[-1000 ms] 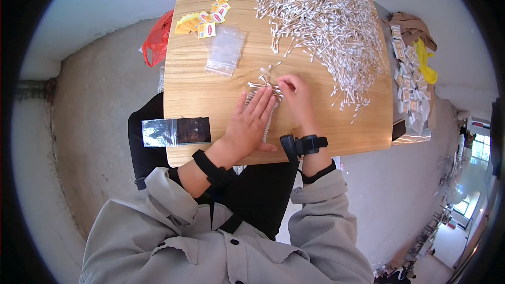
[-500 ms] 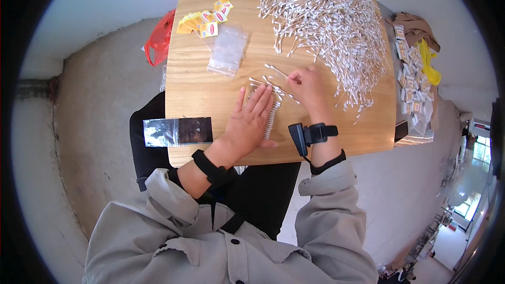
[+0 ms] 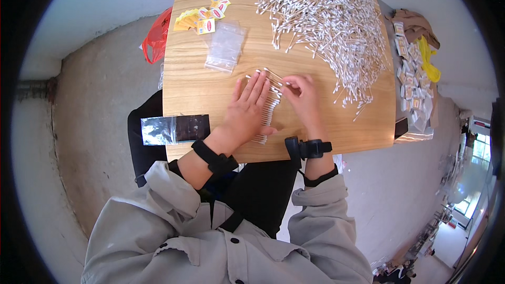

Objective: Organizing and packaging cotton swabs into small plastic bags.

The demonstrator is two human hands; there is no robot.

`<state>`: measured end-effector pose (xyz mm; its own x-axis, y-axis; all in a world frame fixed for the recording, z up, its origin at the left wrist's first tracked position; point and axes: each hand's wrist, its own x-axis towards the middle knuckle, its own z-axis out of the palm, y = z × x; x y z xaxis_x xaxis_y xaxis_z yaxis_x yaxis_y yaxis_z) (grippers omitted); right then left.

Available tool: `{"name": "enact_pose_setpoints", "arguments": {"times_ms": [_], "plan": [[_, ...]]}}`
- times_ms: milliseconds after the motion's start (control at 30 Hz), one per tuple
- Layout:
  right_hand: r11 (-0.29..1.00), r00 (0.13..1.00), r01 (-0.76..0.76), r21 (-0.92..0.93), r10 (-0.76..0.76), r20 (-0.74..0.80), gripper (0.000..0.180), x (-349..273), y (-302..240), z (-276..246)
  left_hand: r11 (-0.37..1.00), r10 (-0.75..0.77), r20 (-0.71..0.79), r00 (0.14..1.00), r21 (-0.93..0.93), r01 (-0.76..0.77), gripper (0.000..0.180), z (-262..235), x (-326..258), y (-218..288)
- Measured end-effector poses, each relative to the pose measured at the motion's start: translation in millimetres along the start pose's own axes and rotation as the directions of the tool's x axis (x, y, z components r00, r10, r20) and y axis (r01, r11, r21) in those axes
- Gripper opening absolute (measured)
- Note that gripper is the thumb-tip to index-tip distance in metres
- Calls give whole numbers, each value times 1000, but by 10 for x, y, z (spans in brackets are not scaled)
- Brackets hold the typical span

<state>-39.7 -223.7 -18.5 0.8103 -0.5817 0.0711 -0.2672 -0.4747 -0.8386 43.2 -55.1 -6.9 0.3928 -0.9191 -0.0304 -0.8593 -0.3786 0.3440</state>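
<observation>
My left hand (image 3: pixel 246 108) lies flat, fingers stretched out, over a row of cotton swabs (image 3: pixel 270 109). The swabs are packed side by side on the table, and their white tips show along the hand's right edge. Most of the row is hidden under the palm. Just right of the row's far end, my right hand (image 3: pixel 302 97) pinches the end of a cotton swab (image 3: pixel 273 73) between thumb and fingertips. A few other swabs lie at an angle by the left fingertips. A large loose heap of cotton swabs (image 3: pixel 331 21) covers the far right of the table.
Clear plastic zip bags (image 3: pixel 224 48) lie left of centre on the wooden table (image 3: pixel 184 84). Yellow-and-white small packets (image 3: pixel 202 19) sit beyond them. A dark, shiny flat pouch (image 3: pixel 175 130) overlaps the left edge. Several packed small boxes (image 3: pixel 410 84) stand off the right edge.
My right hand has moved slightly left and nearer, bringing the pinched swab toward the row. The slanted swabs at the row's far end now lie closer to it. My left hand stays flat.
</observation>
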Motion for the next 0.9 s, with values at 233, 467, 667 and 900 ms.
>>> {"name": "enact_pose_setpoints", "arguments": {"times_ms": [233,467,667,900], "plan": [[997,1000,-27,-66,27,-6,11,-101,-20,-46,999,29,-9,1000,-39,-29,119,26,-33,-62],[995,999,-50,-85,51,17,14,-74,-63,-4,996,70,-7,998,-47,-70,118,10,-61,-107],[999,997,-45,-6,45,62,25,-107,-18,-11,995,87,-55,995,-49,-90,117,21,-64,-112],[994,997,66,-85,-63,37,24,-112,-37,-4,993,95,-73,993,-65,-100,117,34,-65,-115]]}}
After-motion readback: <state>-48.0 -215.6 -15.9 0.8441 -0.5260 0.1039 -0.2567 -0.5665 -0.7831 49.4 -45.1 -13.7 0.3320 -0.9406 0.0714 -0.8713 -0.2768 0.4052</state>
